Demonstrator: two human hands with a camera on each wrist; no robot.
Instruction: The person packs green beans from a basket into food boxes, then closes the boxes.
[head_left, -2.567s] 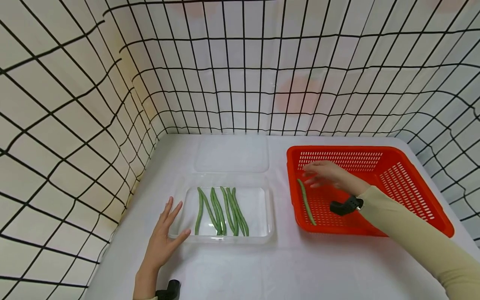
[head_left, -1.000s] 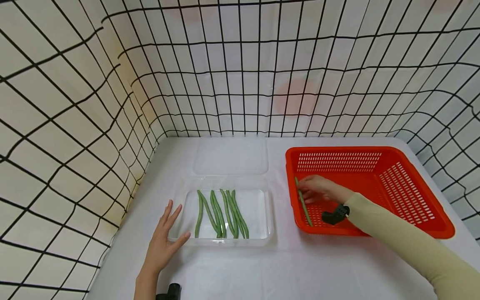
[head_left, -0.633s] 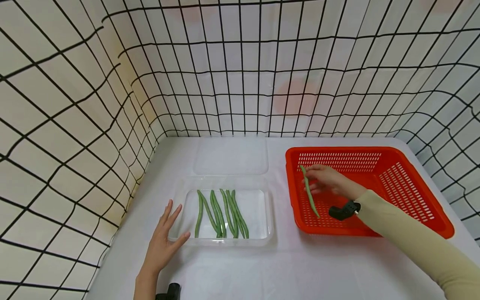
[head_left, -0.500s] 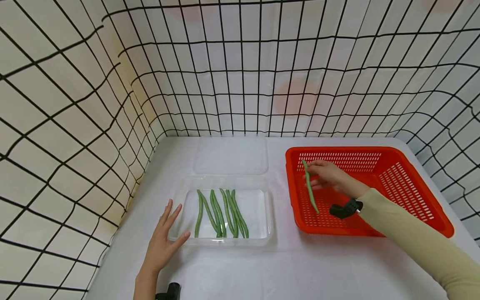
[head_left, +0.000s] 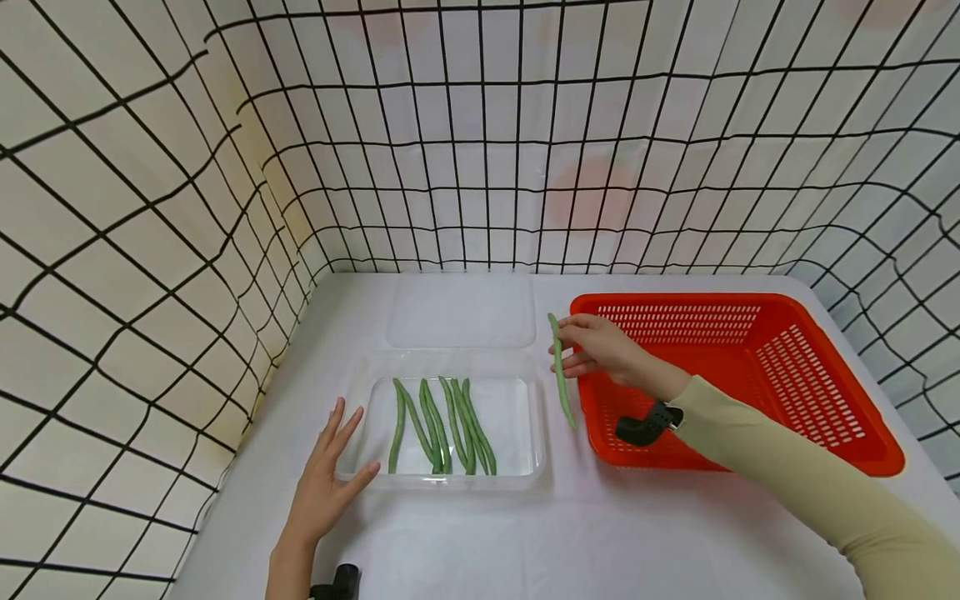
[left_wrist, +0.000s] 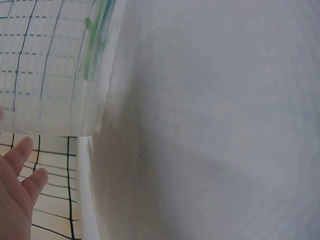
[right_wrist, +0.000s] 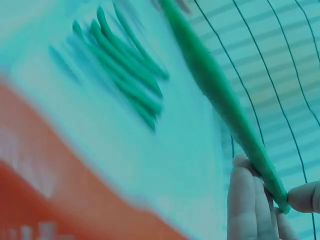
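Note:
My right hand [head_left: 603, 350] pinches a single green bean [head_left: 561, 375] between thumb and fingers, over the left rim of the red basket [head_left: 772, 383]. In the right wrist view that held bean [right_wrist: 220, 95] runs diagonally from the fingertips. My left hand [head_left: 324, 479], fingers spread, rests at the left front corner of the clear plastic container [head_left: 517, 482]. Several green beans [head_left: 442, 425] lie side by side inside that container, toward its left and middle. The left wrist view has part of the left hand [left_wrist: 20, 185] beside the container's wall [left_wrist: 45, 100].
Behind the container a clear flat lid [head_left: 461, 311] lies on the white tabletop [head_left: 480, 537]. Black wire mesh [head_left: 487, 142] stands along the back and both sides. No bean shows in the visible part of the red basket.
The right hand took hold of the bean at the basket's left side, lifted it, and carried it leftward past the rim. The left hand has stayed at the container.

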